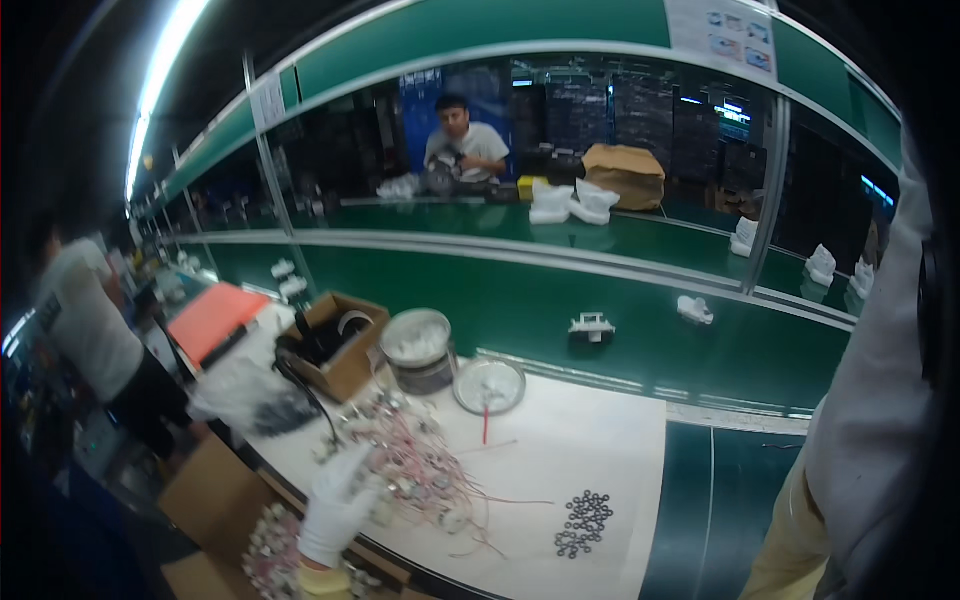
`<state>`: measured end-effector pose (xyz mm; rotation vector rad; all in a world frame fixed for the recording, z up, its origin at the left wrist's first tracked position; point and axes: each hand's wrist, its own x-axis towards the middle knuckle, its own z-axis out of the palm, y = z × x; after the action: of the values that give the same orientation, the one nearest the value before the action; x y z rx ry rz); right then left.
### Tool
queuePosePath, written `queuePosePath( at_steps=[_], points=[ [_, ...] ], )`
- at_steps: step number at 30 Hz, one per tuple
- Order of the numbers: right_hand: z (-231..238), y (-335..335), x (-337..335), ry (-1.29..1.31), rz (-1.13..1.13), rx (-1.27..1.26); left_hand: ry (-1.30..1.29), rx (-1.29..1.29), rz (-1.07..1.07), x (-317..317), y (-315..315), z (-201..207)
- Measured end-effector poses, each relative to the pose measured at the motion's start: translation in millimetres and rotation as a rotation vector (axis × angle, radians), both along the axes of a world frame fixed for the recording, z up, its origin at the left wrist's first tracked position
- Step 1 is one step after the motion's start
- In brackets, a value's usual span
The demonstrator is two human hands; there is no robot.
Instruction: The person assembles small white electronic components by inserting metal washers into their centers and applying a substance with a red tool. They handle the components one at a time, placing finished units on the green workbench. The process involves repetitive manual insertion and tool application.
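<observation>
Left hand (340,500): gloved, at bench (610,420) near edge, grip cannot be told | wired parts (415,465): beside hand, tangled pinkish leads | black rings (585,525): loosely clustered, room toward bench's right edge | right hand: outside view

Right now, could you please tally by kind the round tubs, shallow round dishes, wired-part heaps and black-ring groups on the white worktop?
Round tub: 1
Shallow round dish: 1
Heap of wired parts: 1
Group of black rings: 1
Total: 4
</observation>
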<state>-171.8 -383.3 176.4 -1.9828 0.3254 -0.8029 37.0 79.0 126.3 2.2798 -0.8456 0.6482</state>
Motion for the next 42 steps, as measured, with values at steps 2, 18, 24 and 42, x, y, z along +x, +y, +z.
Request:
queuePosePath(
  at_steps=[2, 18, 24, 42],
  points=[
    [-5, -4, 14, 0.026, -0.042, -0.066, -0.329, 0.322, -0.102, 30, -1, -31],
    [22, 137, 191, -0.331, 0.655, -0.441, -0.1, 0.201, 0.125, 93, -25, -80],
    [-82, 235, 298, -0.115, 0.889, -0.645, -0.155, -0.006, -0.009, 87, -4, -91],
    [-130, 265, 377, 0.481, 0.772, -0.865, 0.118, 0.058, 0.352, 123, 4, -129]
  ],
)
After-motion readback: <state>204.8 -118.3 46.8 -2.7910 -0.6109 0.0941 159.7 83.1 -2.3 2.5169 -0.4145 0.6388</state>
